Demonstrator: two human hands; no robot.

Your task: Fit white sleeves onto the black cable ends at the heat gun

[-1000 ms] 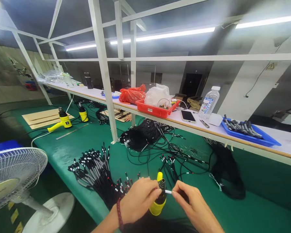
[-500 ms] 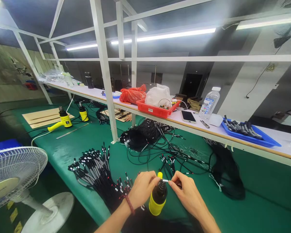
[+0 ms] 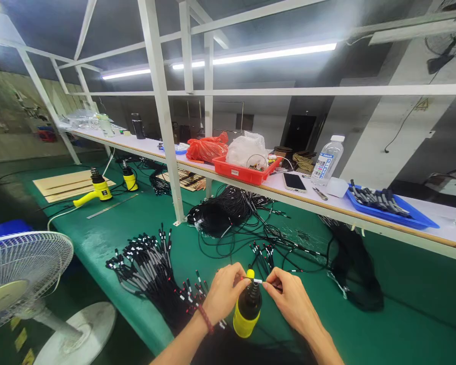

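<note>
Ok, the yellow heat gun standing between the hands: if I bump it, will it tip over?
Probably, if bumped high up. The yellow heat gun stands upright with its dark barrel rising to a narrow nozzle, so it looks top-heavy. Its footing is hidden, so stability is uncertain. The glossy surface may also feel somewhat slippery.

Two bare hands, one left hand (image 3: 225, 294) and one right hand (image 3: 291, 300), with one sleeved cable (image 3: 257, 280) between them and one red bead bracelet (image 3: 205, 319) on the left wrist. Three yellow heat guns (image 3: 248, 306), two plastic bags, one red (image 3: 207, 148) and one clear (image 3: 247, 150), one red tray (image 3: 243, 173), one blue tray (image 3: 410, 222), one water bottle (image 3: 327, 161), one phone (image 3: 294, 182), one steel ruler (image 3: 112, 206) and one standing fan (image 3: 19, 268).
</note>
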